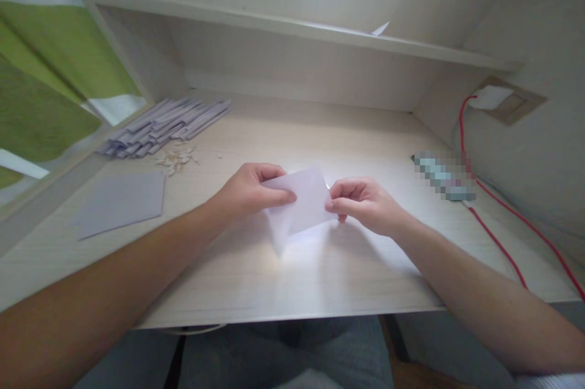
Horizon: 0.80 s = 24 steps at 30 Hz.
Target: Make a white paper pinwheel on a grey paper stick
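White paper [307,199], left hand [247,192] fingers closed on its left edge, right hand [366,205] fingers pinched on its right edge.

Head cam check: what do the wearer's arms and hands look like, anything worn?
No gloves, rings or bands show on the left hand or the right hand. Both forearms are uncovered, with no watch or markings. The only clothing on the arms is a pale grey sleeve edge on the right arm, in the bottom right corner.
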{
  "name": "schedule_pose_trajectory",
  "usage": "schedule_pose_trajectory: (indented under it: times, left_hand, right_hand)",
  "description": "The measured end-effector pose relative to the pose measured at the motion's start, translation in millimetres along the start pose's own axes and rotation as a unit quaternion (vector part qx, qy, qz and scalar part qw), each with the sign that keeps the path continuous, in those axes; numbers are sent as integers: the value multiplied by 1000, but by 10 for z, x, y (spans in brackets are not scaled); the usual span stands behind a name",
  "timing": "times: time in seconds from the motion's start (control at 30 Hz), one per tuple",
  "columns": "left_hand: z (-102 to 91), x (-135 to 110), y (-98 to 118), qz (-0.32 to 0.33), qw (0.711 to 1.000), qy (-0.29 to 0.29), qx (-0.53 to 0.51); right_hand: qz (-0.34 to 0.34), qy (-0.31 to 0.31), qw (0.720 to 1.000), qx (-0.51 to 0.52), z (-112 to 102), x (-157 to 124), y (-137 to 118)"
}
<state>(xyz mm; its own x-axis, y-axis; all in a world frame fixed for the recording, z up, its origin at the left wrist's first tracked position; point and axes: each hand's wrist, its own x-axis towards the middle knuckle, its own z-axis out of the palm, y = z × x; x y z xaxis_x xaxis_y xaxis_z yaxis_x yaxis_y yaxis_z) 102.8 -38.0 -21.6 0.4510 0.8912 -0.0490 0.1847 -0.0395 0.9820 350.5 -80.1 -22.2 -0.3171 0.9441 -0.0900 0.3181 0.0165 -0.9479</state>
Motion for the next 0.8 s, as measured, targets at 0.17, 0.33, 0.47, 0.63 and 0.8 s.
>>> schedule_pose_trajectory:
  times: [0.17,0.33,0.47,0.63,0.8]
  left_hand:
    - [23,20,-45,68,978,64,-188]
    - [17,-3,-58,-1,989,-27,-142]
    - [27,-14,-40,-33,997,-26,-65]
    - [44,-27,10,-45,996,-47,-63]
    - [16,-23,-20,-40,995,-68,-67]
  right_hand:
    - [-13,-4,999,50,58,-11,-25]
    - [-31,2,997,73,147,-27,-34]
    - [-28,8,998,51,167,-44,-46]
    - [-47,18,998,29,163,-52,-51]
    - [-52,26,998,20,156,-56,-44]
